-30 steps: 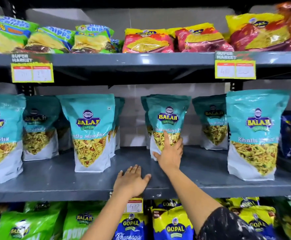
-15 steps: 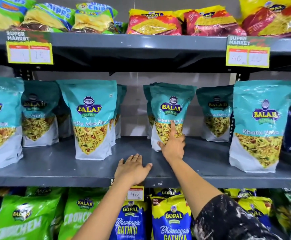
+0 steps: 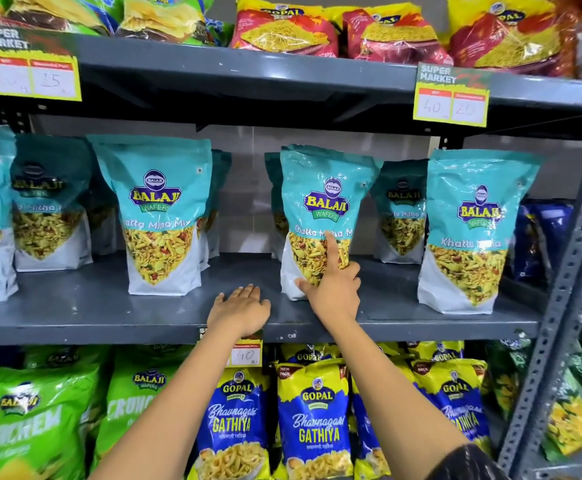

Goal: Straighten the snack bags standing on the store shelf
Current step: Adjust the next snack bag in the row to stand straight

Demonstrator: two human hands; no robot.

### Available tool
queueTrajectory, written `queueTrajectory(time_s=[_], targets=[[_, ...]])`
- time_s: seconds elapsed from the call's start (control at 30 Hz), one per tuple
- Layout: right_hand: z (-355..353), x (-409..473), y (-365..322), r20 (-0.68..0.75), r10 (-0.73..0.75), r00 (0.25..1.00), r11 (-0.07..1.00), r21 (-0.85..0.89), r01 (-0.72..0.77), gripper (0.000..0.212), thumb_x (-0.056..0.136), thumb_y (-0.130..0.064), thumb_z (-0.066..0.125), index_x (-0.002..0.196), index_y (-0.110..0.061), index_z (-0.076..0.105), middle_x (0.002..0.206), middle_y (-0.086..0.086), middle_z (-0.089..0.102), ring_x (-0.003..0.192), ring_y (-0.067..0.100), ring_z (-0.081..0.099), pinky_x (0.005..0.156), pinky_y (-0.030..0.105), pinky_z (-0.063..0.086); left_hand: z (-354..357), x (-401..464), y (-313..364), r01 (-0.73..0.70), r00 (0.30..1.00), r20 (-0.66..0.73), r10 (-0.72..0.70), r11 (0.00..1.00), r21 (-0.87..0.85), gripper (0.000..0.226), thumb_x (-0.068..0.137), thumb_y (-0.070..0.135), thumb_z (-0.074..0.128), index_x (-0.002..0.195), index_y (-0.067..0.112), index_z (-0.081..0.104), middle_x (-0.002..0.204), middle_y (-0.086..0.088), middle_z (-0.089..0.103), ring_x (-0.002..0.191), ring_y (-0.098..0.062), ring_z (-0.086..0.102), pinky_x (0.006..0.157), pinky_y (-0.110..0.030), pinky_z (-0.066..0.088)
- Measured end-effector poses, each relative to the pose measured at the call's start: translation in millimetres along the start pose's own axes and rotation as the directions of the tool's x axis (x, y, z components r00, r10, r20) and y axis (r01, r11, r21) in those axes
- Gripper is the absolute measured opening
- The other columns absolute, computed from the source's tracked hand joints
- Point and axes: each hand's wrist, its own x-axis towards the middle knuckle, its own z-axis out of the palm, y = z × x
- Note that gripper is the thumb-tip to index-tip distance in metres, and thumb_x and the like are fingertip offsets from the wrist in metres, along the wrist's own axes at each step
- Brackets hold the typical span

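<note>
Standing mid-shelf, teal Balaji Khatta Mitha Mix pouch [image 3: 320, 209], gripped low by right hand [image 3: 334, 289], forefinger up its face; left hand [image 3: 239, 310] flat, empty, on grey shelf [image 3: 92, 306]; risk: low grip lets tall pouch tip toward rear pouch [image 3: 402, 209].

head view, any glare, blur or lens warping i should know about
Head view: glossy glare patches on the teal bag under the right hand; the shelf upright leans from wide-angle distortion; the price tag digits are faint; the left hand is sharp.
</note>
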Motion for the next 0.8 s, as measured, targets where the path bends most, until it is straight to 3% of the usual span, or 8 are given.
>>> queueTrajectory(time_s=[0.67, 0.8], targets=[[-53.1, -66.8, 3.1, -0.06, -0.046, 0.997, 0.998, -0.044, 0.044, 0.105, 0.077, -0.05, 0.074, 0.146, -0.054, -0.005, 0.122, 0.016, 0.036, 0.106, 0.04, 0.048, 0.077, 0.048, 0.048, -2.6, -3.7, 3.0, 0.003, 1.0, -0.019, -0.003, 1.0, 0.012, 0.06, 0.099, 0.042, 0.019, 0.154, 0.016, 0.016, 0.163, 0.0, 0.009, 0.149, -0.016, 0.01, 0.12, -0.044, 0.009], [-47.6, -76.3, 3.2, -0.081, -0.038, 0.996, 0.999, 0.015, 0.039, 0.104, 0.08, -0.047, 0.072, 0.145, -0.056, -0.008, 0.137, 0.018, 0.03, 0.118, 0.042, 0.044, 0.083, 0.051, 0.048, -2.5, -2.8, 2.6, 0.002, 1.0, -0.02, -0.002, 1.0, 0.015, 0.06, 0.099, 0.042, 0.019, 0.154, 0.016, 0.016, 0.163, 0.0, 0.009, 0.149, -0.017, 0.01, 0.12, -0.044, 0.009]])
